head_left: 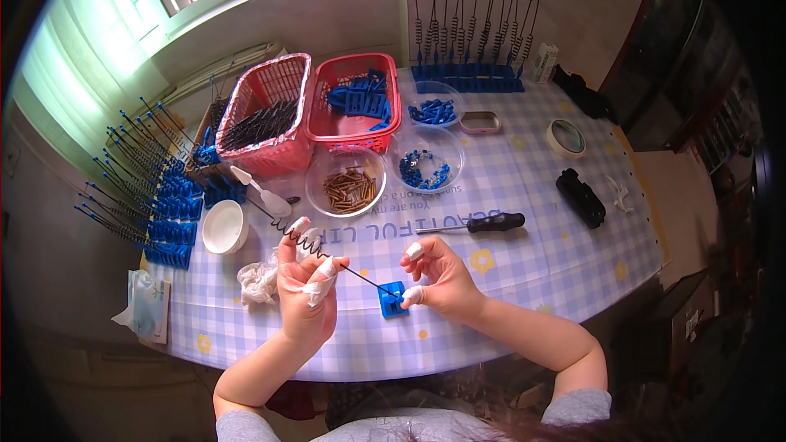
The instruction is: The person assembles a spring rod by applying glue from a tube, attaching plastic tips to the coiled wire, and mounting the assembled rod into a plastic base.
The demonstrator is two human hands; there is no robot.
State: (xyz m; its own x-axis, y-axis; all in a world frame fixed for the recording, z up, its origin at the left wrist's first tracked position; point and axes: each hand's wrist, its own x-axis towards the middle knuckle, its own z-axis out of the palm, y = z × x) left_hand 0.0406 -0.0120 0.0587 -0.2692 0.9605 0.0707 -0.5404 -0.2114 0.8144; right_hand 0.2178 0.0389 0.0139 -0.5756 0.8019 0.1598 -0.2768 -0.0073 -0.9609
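My left hand (309,286) is closed around a thin black wire rod with a coiled spring section (309,240), which slants from upper left to lower right. Its lower end reaches a small blue plastic base (391,304) on the checked tablecloth; whether it sits in the base I cannot tell. Beside that base is my right hand (444,281), thumb and forefinger apart in a C shape, with the thumb tip at the base's right edge. White tape wraps fingertips on both hands. A black-handled screwdriver (495,223) lies just beyond the right hand.
Beyond my hands stand bowls of brass-coloured screws (350,190) and small blue parts (427,170), and red baskets (354,141). Finished-looking spring rods on blue bases line the left (170,233) and back (471,78). A white cup (225,227), crumpled tissue (259,280) and tape roll (566,138) lie around.
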